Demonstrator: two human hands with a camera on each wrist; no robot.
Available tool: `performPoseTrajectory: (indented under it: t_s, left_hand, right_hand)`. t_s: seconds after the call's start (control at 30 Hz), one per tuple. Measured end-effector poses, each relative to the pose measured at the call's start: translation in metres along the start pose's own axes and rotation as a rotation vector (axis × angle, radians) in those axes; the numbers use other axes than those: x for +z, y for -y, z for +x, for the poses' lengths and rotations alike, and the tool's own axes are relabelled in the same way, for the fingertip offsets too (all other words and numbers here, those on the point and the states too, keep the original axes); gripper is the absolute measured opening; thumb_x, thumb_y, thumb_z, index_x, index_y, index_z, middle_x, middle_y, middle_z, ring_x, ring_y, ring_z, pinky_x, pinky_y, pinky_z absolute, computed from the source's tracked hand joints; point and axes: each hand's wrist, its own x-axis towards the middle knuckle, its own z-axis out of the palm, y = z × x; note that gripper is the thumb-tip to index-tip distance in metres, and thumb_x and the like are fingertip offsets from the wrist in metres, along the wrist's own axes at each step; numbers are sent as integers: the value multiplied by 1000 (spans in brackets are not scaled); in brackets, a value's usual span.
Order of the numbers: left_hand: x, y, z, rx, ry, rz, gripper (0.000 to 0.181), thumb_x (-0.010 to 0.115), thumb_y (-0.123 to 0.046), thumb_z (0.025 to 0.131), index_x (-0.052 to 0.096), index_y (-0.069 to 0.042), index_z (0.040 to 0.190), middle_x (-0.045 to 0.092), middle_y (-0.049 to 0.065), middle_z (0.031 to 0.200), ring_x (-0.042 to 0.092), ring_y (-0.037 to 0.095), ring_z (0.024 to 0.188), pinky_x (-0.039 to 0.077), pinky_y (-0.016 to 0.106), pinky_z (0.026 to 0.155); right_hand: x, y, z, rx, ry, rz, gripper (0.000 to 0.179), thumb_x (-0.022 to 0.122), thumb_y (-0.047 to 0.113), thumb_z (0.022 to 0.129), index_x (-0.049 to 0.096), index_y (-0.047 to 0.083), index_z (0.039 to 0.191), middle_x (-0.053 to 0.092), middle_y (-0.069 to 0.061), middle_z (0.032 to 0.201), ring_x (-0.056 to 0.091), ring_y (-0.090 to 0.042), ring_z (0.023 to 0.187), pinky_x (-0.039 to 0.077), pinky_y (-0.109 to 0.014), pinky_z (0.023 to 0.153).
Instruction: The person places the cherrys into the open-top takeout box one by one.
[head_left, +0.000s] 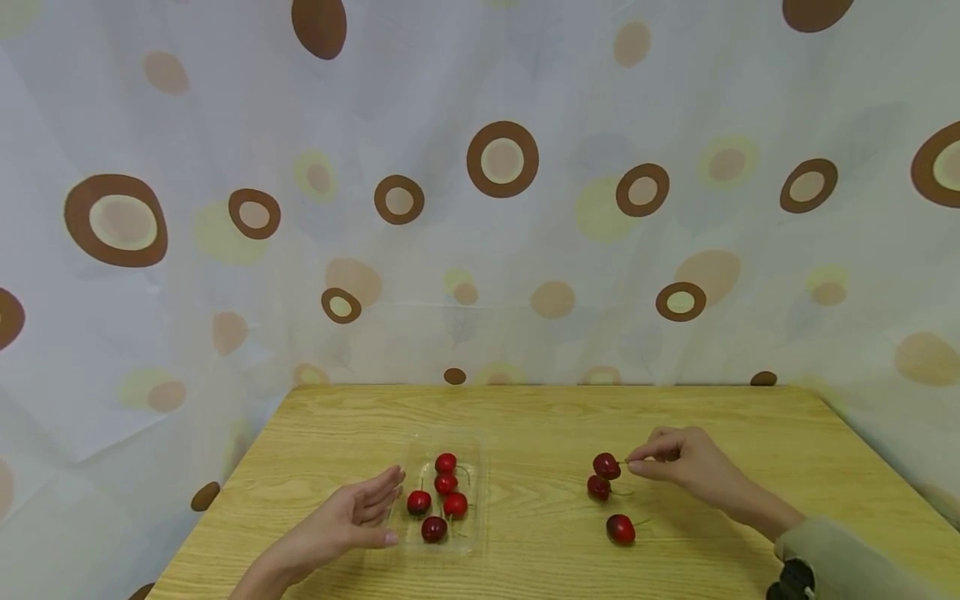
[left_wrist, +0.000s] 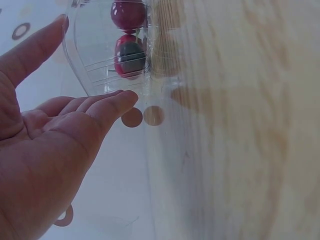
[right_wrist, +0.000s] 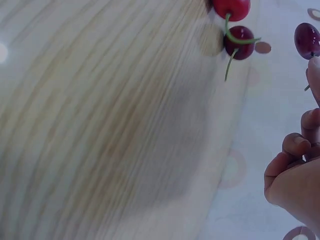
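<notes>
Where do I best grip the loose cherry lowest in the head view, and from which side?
Pinch that cherry by its stem, probably coming from the right: the thin stem sticks out that way, while the rounded body could roll if nudged. The right hand is nearer, though it holds another cherry by the stem.

And here's a screened-off nook, possibly in a home: spotted cloth point(head_left: 442, 258) hanging behind the far edge of a wooden table point(head_left: 536, 525), wrapping round past both far corners!
</notes>
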Motion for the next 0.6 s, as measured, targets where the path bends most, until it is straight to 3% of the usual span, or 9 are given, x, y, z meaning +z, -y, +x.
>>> performPoseTrajectory:
  t_s: [0.6]
  left_hand:
    - [0, 0, 2, -3, 4, 8, 82, 61, -7, 93, 4, 1, 151, 3, 20, 155, 9, 38, 140, 25, 43, 108]
  right_hand:
    - [59, 36, 49, -14, 42, 104, 21, 73, 26, 85, 77, 8, 97, 55, -11, 75, 36, -15, 59, 37, -29, 54]
